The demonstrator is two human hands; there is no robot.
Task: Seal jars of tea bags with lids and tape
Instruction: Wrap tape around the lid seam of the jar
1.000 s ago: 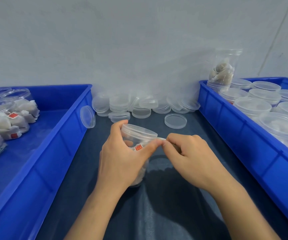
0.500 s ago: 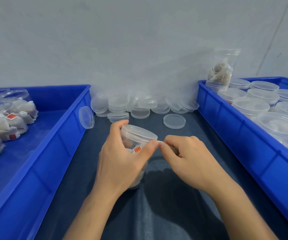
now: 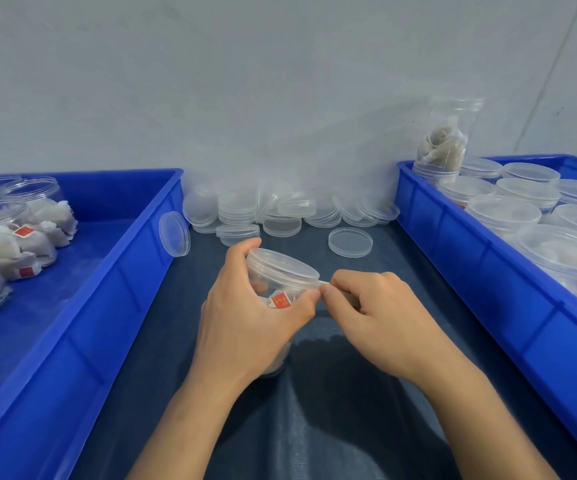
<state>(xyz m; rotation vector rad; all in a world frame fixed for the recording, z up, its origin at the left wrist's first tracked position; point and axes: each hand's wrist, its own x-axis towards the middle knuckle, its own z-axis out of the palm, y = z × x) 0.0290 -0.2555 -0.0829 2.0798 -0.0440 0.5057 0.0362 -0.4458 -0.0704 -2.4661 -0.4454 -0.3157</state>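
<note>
Jar: a clear lidded jar (image 3: 281, 271) of tea bags is tilting on the dark mat at the centre, lid leaning toward 2 o'clock.
Left hand: the left hand (image 3: 249, 317) is wrapping the jar's body, thumb pressing near the lid seam.
Right hand: the right hand (image 3: 380, 313) is pinching a thin pale strip, likely tape (image 3: 325, 283), at the lid's 3 o'clock edge.
Technique: probably keeping the strip taut and rotating the jar steadily is letting it lie flat across the seam.
Surroundings: spare lids (image 3: 280, 213) are lying at 12 o'clock; blue bins (image 3: 481, 244) are flanking at 9 and 3.
</note>
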